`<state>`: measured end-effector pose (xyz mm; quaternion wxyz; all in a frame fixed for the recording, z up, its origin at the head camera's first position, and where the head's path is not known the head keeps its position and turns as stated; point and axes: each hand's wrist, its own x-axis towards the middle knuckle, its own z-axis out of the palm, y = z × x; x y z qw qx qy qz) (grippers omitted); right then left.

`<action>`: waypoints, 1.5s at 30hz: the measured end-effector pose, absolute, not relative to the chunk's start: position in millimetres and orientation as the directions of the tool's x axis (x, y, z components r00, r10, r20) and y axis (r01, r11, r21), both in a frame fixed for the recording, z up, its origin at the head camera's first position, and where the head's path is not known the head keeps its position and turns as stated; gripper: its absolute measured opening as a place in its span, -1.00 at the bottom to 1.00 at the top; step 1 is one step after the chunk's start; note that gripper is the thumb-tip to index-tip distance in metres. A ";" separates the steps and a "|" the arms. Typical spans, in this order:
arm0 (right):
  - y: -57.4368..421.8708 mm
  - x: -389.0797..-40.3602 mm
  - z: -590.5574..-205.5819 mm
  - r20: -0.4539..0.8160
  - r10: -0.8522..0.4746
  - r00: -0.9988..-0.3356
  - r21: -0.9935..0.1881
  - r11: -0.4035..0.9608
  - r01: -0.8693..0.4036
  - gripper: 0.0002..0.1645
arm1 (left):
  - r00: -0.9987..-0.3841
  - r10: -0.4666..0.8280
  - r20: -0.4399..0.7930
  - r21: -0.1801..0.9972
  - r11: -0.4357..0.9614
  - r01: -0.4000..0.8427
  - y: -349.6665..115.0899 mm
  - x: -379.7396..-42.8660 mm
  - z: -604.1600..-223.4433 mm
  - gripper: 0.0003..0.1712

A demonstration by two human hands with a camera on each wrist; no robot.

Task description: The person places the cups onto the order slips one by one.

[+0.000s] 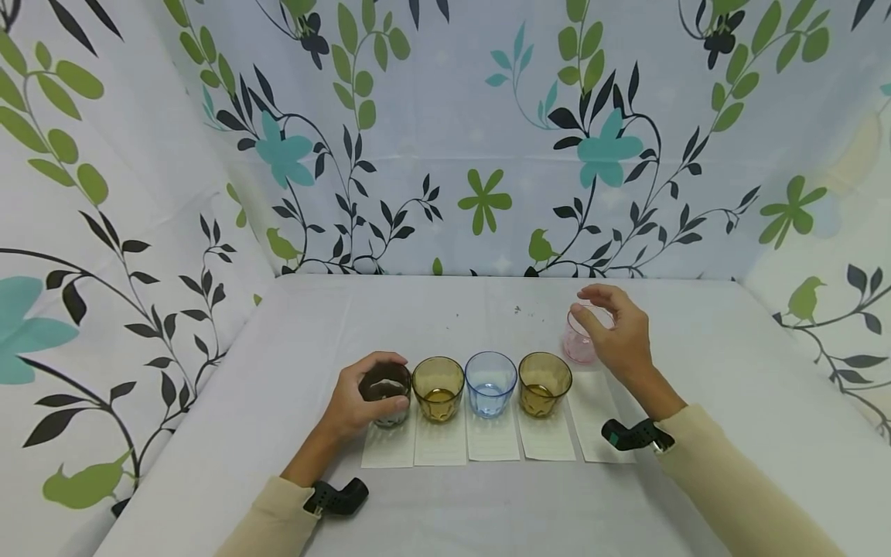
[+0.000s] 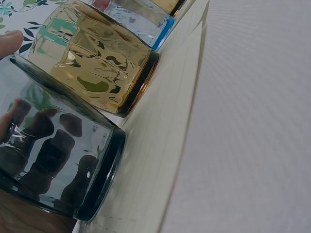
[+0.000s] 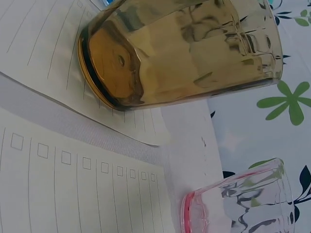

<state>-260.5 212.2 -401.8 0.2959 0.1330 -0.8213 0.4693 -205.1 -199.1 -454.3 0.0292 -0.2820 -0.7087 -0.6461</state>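
Note:
My left hand (image 1: pixel 363 394) grips a dark grey glass (image 1: pixel 390 383) at the left end of a row, with the thumb on the near side. Through its wall, fingers (image 2: pixel 46 150) show in the left wrist view. Behind the row's right end stands a pink glass (image 1: pixel 578 345). My right hand (image 1: pixel 618 331) hovers about its rim with thumb and fingers spread apart; contact cannot be made out. The right wrist view shows the pink glass (image 3: pixel 238 208) without fingers on it.
Between the hands stand an amber glass (image 1: pixel 438 391), a blue glass (image 1: pixel 491 387) and another amber glass (image 1: pixel 545 387). Lined paper strips (image 1: pixel 602 425) lie under and before the row on a white tabletop (image 1: pixel 445 510). A patterned cloth (image 1: pixel 431 139) hangs behind.

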 end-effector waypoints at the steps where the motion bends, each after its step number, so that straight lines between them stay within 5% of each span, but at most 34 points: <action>1: 212.3 -262.0 -401.8 0.610 0.062 -0.790 -0.692 0.528 -0.493 -0.63 | -0.838 0.362 0.408 0.898 0.008 0.440 -199.2 -205.1 -453.9 -0.39; 19: 214.4 -274.0 -414.2 0.450 0.133 -0.883 -0.759 0.577 -0.300 -0.27 | -0.828 0.364 0.426 0.890 -0.004 0.456 -199.1 -206.3 -457.1 -0.39; 45: 217.9 -279.7 -438.5 0.231 0.247 -0.941 -0.953 0.254 -0.167 0.08 | -0.837 0.357 0.414 0.892 0.023 0.451 -199.3 -205.8 -454.8 -0.39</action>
